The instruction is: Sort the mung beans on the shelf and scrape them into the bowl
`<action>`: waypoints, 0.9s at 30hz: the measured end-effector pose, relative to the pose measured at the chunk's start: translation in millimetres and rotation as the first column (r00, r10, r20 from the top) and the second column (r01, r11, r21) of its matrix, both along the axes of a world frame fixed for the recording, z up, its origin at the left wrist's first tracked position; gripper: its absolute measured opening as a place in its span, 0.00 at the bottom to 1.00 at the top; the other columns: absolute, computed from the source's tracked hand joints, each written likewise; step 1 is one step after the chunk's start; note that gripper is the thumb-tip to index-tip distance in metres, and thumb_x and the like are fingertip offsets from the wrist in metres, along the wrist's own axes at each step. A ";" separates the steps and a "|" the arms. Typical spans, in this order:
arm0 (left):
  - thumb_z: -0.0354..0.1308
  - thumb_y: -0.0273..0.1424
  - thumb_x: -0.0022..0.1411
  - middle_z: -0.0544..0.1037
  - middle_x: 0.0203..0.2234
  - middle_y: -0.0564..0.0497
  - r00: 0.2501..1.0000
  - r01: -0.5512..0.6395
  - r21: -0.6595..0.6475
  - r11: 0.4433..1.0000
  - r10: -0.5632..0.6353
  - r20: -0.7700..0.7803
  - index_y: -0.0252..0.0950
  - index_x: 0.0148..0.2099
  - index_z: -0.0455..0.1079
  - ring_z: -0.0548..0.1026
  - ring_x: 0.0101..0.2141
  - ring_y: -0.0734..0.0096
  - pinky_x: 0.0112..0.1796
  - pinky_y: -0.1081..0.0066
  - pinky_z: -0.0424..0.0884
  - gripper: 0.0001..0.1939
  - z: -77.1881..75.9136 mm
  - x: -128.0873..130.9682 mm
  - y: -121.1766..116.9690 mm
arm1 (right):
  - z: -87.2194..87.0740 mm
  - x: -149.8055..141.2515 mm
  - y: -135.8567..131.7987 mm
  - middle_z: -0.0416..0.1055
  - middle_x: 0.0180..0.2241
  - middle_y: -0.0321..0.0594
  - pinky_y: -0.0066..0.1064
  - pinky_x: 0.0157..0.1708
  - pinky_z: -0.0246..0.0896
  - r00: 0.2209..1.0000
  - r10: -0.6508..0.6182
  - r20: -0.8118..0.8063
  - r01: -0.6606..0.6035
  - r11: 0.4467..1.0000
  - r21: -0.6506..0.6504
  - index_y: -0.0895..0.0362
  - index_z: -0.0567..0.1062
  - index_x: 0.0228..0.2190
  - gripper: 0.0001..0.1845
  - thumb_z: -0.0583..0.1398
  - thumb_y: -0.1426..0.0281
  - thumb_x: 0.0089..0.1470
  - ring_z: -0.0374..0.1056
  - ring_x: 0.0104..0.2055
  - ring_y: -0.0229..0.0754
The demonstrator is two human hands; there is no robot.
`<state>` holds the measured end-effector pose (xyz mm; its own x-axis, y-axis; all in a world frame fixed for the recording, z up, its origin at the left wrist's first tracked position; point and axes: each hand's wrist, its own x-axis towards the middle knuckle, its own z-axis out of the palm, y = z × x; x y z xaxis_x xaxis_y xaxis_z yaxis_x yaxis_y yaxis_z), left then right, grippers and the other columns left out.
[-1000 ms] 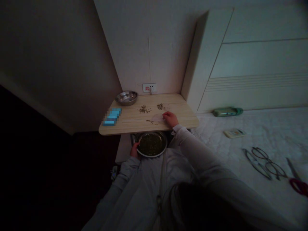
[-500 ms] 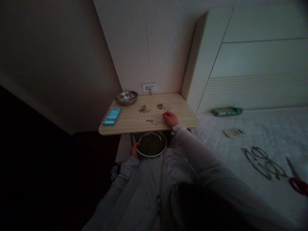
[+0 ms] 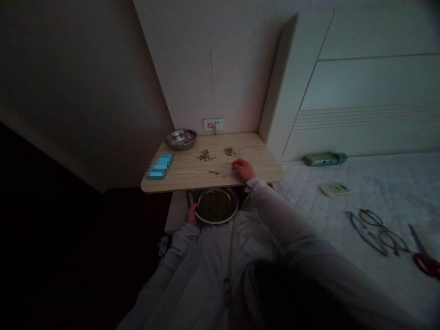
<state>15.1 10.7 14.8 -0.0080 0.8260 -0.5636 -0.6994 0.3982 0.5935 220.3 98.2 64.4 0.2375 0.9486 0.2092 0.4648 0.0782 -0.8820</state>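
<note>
My left hand (image 3: 193,215) is closed on the left rim of a round metal dish (image 3: 236,208). Dark green bits (image 3: 215,205) cover the dish's bottom, and the dish sits at my lap, just below the table's front edge. Over the tabletop, my right hand (image 3: 243,169) pinches a thin, pale, translucent sheet (image 3: 224,168); its exact kind is unclear. Left of this sheet lies a short line of dark bits (image 3: 216,173). Farther back are two small piles of similar bits, a left pile (image 3: 205,156) and a right pile (image 3: 229,151).
On the wooden table (image 3: 185,176) stand a steel bowl (image 3: 181,140) and a blurred blue-screened device (image 3: 160,166). To the right, the bed (image 3: 309,206) holds a green object (image 3: 325,159), a remote control (image 3: 336,189), eyeglasses (image 3: 385,231) and red-handled scissors (image 3: 426,263). A wall socket (image 3: 213,124) is behind.
</note>
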 end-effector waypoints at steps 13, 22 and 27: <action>0.49 0.26 0.48 0.76 0.18 0.48 1.000 0.002 -0.012 1.000 -0.002 0.010 0.33 0.22 0.70 0.74 0.34 0.64 0.40 0.67 0.67 0.09 0.9 0.0 0.6 | -1.0 1.0 1.0 0.67 0.18 0.32 0.26 0.31 0.56 0.999 0.044 -0.025 -0.044 0.999 -0.014 0.58 0.70 0.22 0.06 0.54 0.70 0.41 0.63 0.24 0.33; 0.48 0.26 0.49 0.75 0.15 0.49 1.000 -0.006 -0.016 1.000 0.005 -0.008 0.35 0.19 0.69 0.74 0.34 0.64 0.40 0.68 0.67 0.12 0.6 0.0 1.8 | -2.8 1.6 -0.1 0.68 0.19 0.32 0.25 0.30 0.56 0.992 0.125 -0.034 -0.126 0.992 -0.023 0.58 0.71 0.21 0.06 0.55 0.69 0.40 0.62 0.24 0.32; 0.49 0.26 0.48 0.75 0.16 0.48 1.000 -0.001 -0.008 1.000 0.001 0.006 0.34 0.21 0.70 0.73 0.37 0.62 0.41 0.66 0.67 0.10 0.0 0.3 1.4 | -3.1 1.4 0.3 0.68 0.19 0.31 0.25 0.29 0.56 0.994 0.103 -0.034 -0.103 0.994 -0.024 0.58 0.71 0.22 0.06 0.55 0.70 0.40 0.63 0.24 0.32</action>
